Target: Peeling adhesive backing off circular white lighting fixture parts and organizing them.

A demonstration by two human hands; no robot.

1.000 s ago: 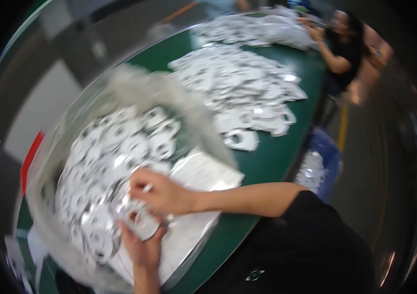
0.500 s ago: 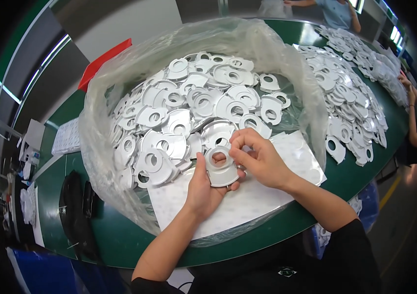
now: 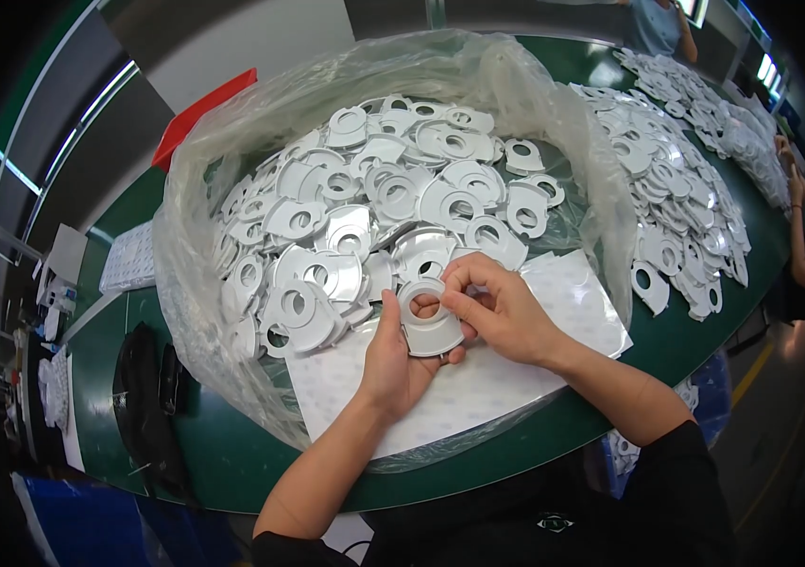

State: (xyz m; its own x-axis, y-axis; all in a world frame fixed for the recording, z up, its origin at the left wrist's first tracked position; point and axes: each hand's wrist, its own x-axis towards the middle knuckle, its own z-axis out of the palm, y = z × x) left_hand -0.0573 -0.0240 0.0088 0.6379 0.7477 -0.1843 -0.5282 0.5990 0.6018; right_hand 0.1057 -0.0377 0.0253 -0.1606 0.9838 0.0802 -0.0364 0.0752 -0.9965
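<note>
A white plastic part [image 3: 435, 337] with a round hole and a curved, flared lower edge is held above the white sheet. My left hand [image 3: 391, 364] grips it from the left and below, thumb along its side and fingers behind, some showing through the hole. My right hand [image 3: 500, 310] is closed, its thumb and forefinger pinched at the part's upper right rim; whether anything small lies in that pinch is hidden. Just beyond my hands, a heap of similar white parts [image 3: 393, 189] fills an open clear plastic bag [image 3: 196, 312].
The sheet [image 3: 374, 416] covers the bag's near side on the green table [image 3: 232, 463]. A second heap of parts [image 3: 667, 180] lies at the right. A black pouch [image 3: 143, 406], a red bin [image 3: 199, 113] and a white stack [image 3: 128, 262] are leftward. Other people's arms [image 3: 799, 217] show at right.
My hands stay almost where they were around the white part. The part is tilted very slightly differently, and the whole view has shifted a little.
</note>
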